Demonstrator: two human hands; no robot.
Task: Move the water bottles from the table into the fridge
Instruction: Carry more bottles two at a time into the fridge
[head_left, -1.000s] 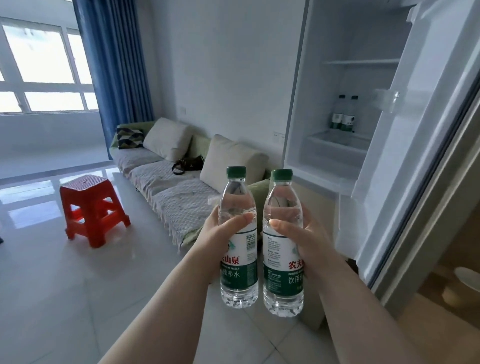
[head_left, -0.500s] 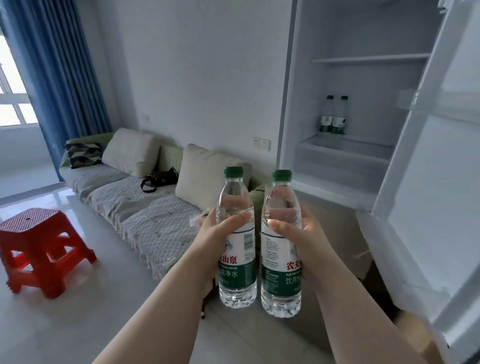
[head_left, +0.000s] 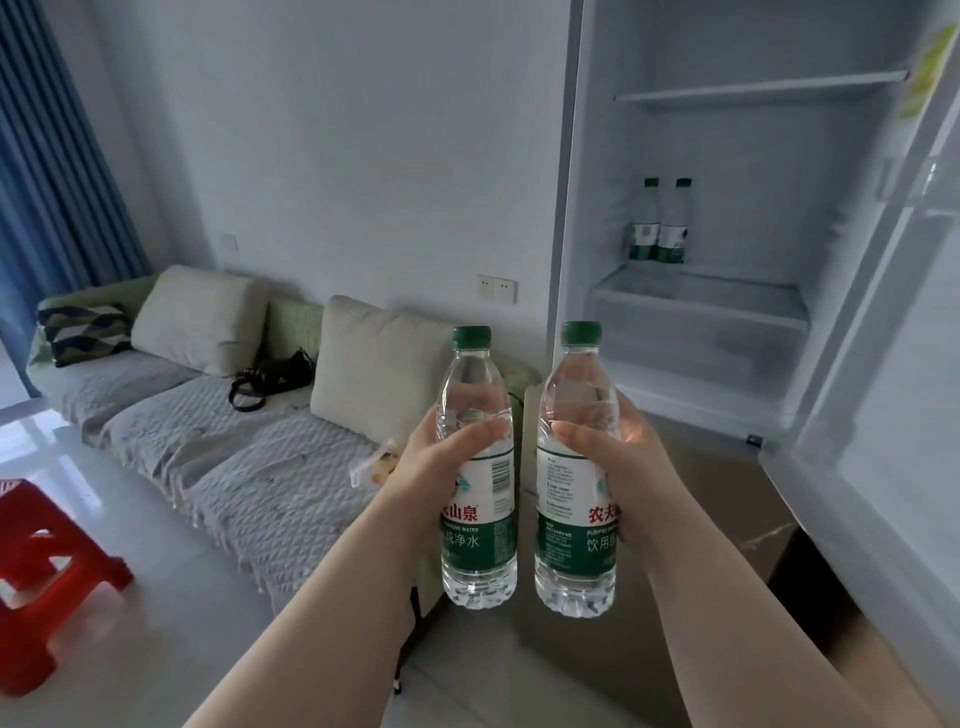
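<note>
My left hand (head_left: 434, 467) grips a clear water bottle (head_left: 480, 540) with a green cap and green label, held upright. My right hand (head_left: 626, 457) grips a second, matching bottle (head_left: 574, 540), also upright, a little apart from the first. Both are in front of me, below and left of the open fridge (head_left: 696, 312). Two more bottles (head_left: 660, 223) stand side by side at the back of a fridge shelf. The fridge door (head_left: 893, 338) is swung open on the right.
A sofa (head_left: 249, 431) with cushions and a black bag (head_left: 272, 376) runs along the wall on the left. A red plastic stool (head_left: 47, 577) stands on the tiled floor at the far left. Blue curtains (head_left: 47, 156) hang behind it.
The view has swung right and closer to the fridge; its interior looms larger. The two bottles have drawn slightly apart. Both hands keep their grip.
</note>
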